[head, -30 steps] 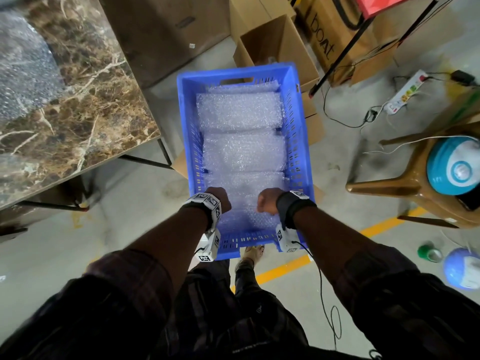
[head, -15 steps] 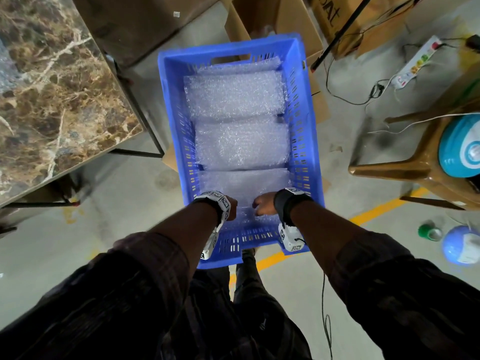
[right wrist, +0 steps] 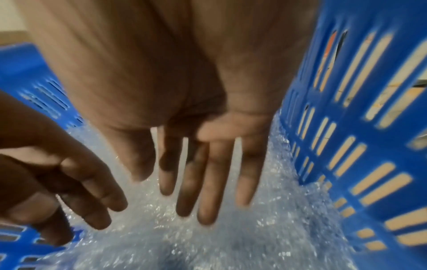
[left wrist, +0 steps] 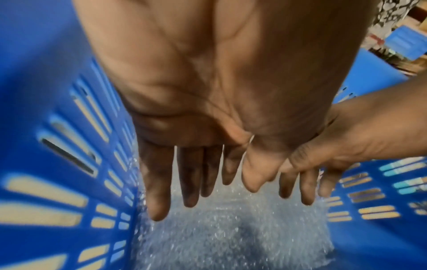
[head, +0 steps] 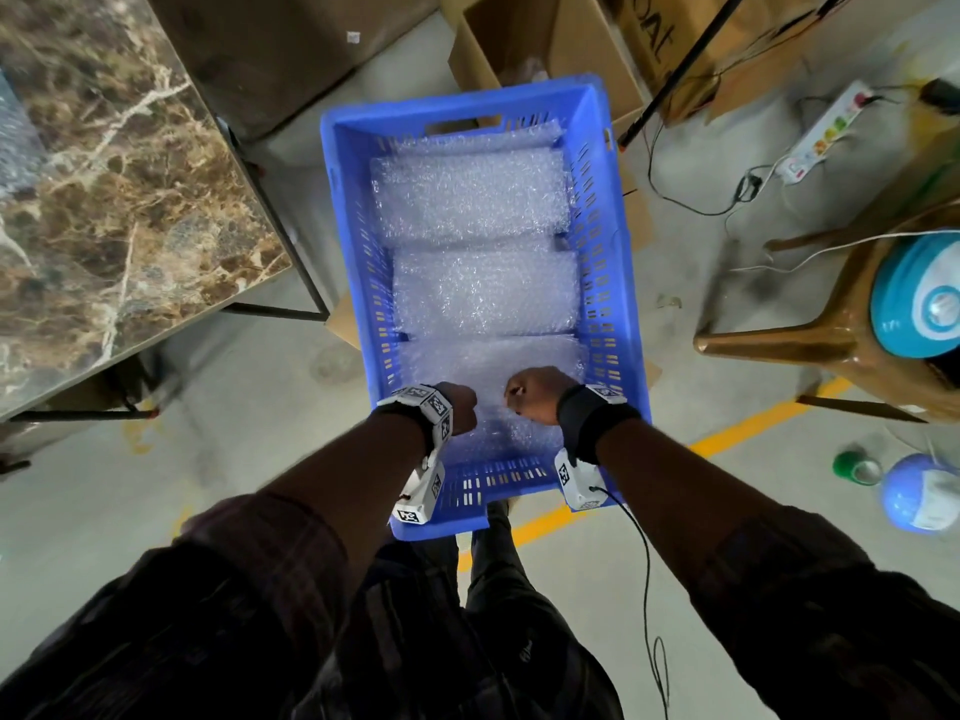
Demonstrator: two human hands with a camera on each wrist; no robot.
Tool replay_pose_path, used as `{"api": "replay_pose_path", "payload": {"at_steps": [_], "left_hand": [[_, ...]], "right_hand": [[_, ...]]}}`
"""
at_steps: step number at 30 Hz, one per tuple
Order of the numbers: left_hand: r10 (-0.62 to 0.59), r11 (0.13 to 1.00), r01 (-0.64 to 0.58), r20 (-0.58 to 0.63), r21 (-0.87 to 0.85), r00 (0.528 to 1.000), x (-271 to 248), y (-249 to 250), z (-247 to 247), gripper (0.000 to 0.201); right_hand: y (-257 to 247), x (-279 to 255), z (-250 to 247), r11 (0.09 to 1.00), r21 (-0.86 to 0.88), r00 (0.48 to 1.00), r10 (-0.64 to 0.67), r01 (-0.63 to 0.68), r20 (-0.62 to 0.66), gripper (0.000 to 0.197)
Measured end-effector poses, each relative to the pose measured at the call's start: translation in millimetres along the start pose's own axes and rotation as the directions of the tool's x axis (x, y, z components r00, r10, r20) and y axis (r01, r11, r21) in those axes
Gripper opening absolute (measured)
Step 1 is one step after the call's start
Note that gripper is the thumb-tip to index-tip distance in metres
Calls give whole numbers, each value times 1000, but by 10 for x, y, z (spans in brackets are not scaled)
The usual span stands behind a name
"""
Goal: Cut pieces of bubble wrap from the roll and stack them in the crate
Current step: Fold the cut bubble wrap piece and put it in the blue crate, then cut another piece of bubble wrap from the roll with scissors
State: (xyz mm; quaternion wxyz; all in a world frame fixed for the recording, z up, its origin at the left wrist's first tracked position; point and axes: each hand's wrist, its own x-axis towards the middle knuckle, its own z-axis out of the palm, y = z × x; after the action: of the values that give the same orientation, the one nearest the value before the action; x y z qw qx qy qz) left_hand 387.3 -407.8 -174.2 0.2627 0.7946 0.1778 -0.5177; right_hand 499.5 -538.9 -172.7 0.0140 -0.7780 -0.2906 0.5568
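My left hand (left wrist: pixel 208 146) and right hand (right wrist: pixel 196 146) hang loose, fingers straight, holding nothing over the bubble wrap (head: pixel 488 376) in the crate (head: pixel 613 283); I think this light top piece could spring up crooked

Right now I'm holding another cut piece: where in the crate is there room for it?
No bare floor shows in the crate: three bubble wrap stacks fill it. Both hands crowd the near stack; middle and far tops are free.

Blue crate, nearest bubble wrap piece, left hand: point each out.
blue crate (head: pixel 343 241), head view, on its left wall.
nearest bubble wrap piece (head: pixel 493 363), head view, on its bare far part.
left hand (left wrist: pixel 208 113), left wrist view, on the palm.
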Motion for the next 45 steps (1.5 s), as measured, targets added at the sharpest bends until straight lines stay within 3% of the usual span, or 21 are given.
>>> {"api": "replay_pose_path", "payload": {"at_steps": [2, 7, 11, 17, 25, 29, 32, 35, 38, 40, 43, 45], "left_hand": [[-10, 999, 8, -42, -52, 999, -17, -31, -49, 49], [-18, 992, 3, -114, -130, 993, -40, -29, 51, 58], [-12, 981, -19, -157, -194, 988, -122, -16, 137, 56], [-42, 966, -26, -254, -258, 966, -436, -74, 112, 51], [-125, 929, -74, -495, -363, 860, -1361, -191, 126, 37], [-189, 905, -96, -595, -413, 781, -1864, -437, 332, 28], [-303, 860, -99, -657, -500, 690, -2250, -726, 483, 25], [-341, 852, -85, -671, -516, 659, -2544, -1015, 690, 31], [-372, 838, -109, -706, -534, 602, -2874, -1389, 870, 25], [-428, 806, -125, -716, -578, 552, -3115, -1808, 1018, 22], [-471, 764, -154, -704, -627, 532, -3384, -2482, 1297, 17], [-506, 742, -145, -688, -655, 520, -3628, -2987, 1528, 17]], "right_hand": [[3, -3, -38, 999, 35, 989, -12, 18, -149, 22], [13, -25, -18, 991, 78, 943, -78, 109, -325, 31], [31, -105, 43, 994, 56, 959, -76, 95, -272, 33], [26, -357, 33, 992, 84, 945, -66, 98, -321, 28], [-263, -958, 79, 972, 106, 903, -150, 208, -403, 14], [-637, -1190, 248, 933, 114, 848, -254, 342, -466, 5], [-1073, -1369, 411, 885, 80, 763, -346, 459, -546, 10], [-1570, -1478, 666, 837, 62, 679, -395, 544, -619, 10], [-2184, -1506, 957, 786, 14, 617, -474, 618, -628, 21], [-2730, -1575, 1167, 758, -43, 560, -518, 651, -647, 20], [-3383, -1623, 1478, 705, -83, 446, -530, 704, -721, 32], [-3871, -1602, 1745, 694, -71, 421, -512, 717, -748, 37]]}}
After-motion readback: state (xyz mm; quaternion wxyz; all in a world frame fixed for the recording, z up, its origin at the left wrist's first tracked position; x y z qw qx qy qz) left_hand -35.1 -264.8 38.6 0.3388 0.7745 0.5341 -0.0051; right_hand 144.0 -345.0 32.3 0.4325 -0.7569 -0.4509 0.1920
